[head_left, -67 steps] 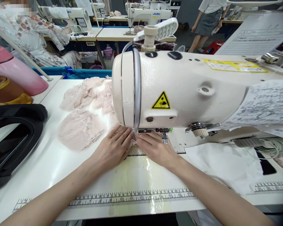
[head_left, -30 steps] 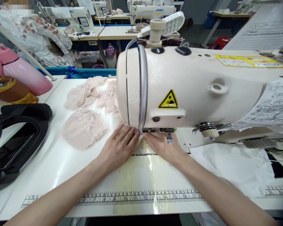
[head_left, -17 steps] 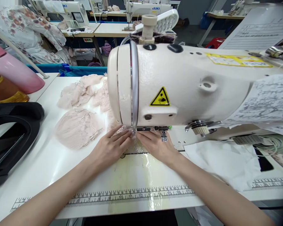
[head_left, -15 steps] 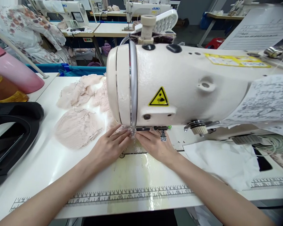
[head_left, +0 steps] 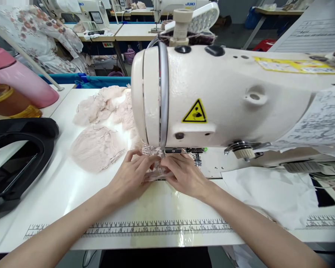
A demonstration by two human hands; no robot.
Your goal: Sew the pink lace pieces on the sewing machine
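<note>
Both my hands are at the needle area of a cream sewing machine. My left hand is closed with bent fingers on a sheer pale lace fabric, just left of the needle. From the right, my right hand pinches the same fabric, its fingertips beside the presser foot. The machine head hides part of the cloth behind the fingers. Pale pink fabric pieces with loose dark threads lie left of the machine, reaching toward my left hand.
A black frame-like object, a pink bottle and an amber jar stand at the left. White cloth lies at the right. A printed ruler runs along the front edge. Someone in a floral garment is behind.
My fingers have gone from lying flat by the needle to bent and gripping, and sheer fabric now shows between my hands, nearer to me. The view has shifted slightly.
</note>
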